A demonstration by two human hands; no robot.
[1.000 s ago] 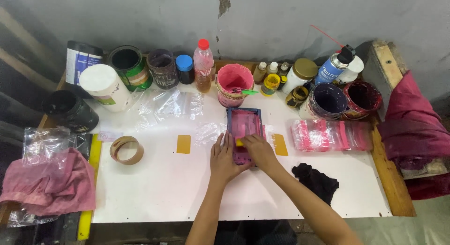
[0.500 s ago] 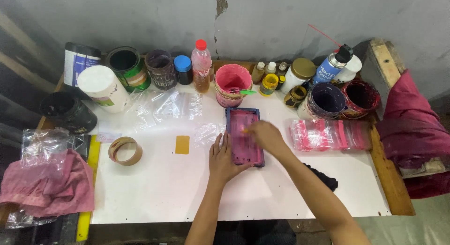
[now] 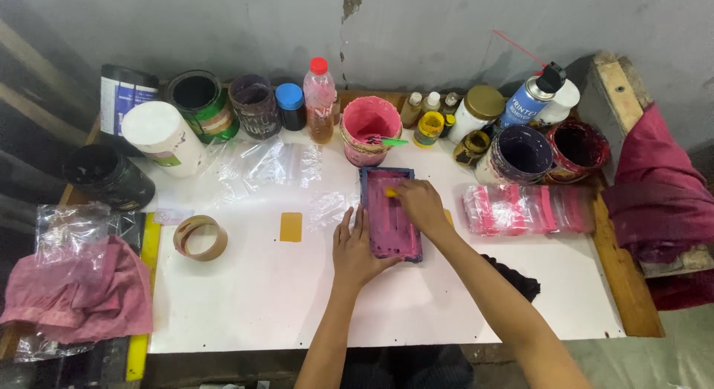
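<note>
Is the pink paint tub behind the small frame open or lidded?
Open. The pink paint tub stands upright with no lid; its pink inside shows, and a green-handled tool rests across its rim.

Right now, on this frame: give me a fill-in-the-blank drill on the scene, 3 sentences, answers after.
1. The right hand holds a small ____ tool against the top of the pink-stained frame.
2. The left hand lies flat on the table, pressed against the frame's ____ edge.
3. The roll of tape lies to the ____ of the small yellow patch.

Missing words: yellow; left; left
</note>
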